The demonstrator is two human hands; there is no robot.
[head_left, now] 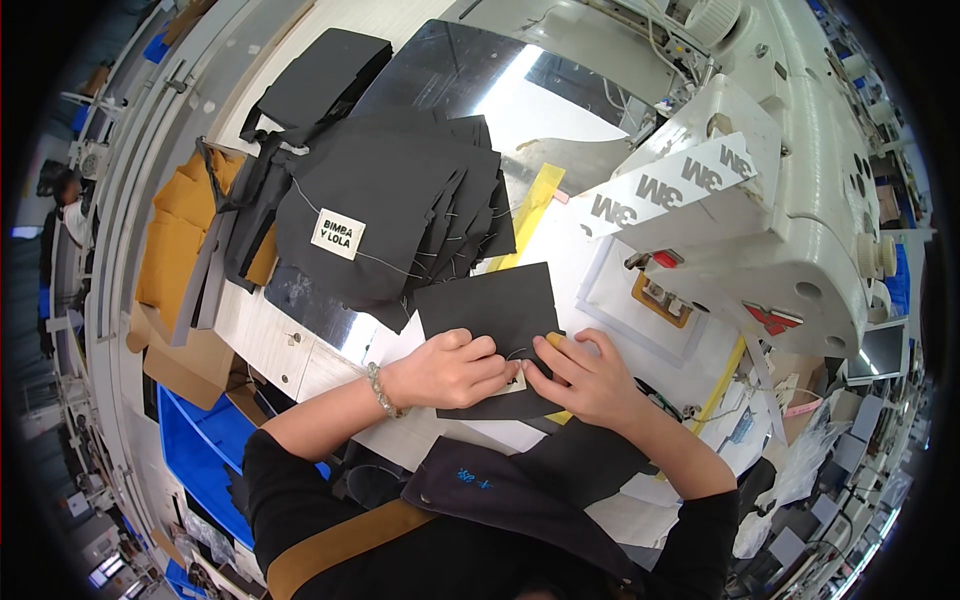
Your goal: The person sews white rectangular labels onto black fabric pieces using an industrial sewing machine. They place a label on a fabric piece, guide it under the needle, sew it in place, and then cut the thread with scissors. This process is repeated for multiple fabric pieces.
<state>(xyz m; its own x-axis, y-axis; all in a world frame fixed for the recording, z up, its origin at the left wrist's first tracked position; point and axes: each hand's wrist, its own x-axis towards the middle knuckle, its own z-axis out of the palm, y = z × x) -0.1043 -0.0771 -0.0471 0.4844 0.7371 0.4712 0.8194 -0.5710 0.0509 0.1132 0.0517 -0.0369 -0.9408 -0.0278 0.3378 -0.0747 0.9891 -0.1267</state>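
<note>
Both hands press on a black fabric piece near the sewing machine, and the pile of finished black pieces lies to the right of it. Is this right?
Not quite. In the head view both hands, left and right, do press on the black fabric piece near the sewing machine, but the pile lies up and to its left, not right.

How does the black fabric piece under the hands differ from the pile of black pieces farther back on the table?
The single black piece lies flat and alone; the pile is many overlapped, fanned-out layers. The left hand and right hand press on the single piece; the pile is untouched. The pile's top piece shows its small cream label fully; the single piece's label is mostly hidden by fingers. Both are black fabric.
</note>
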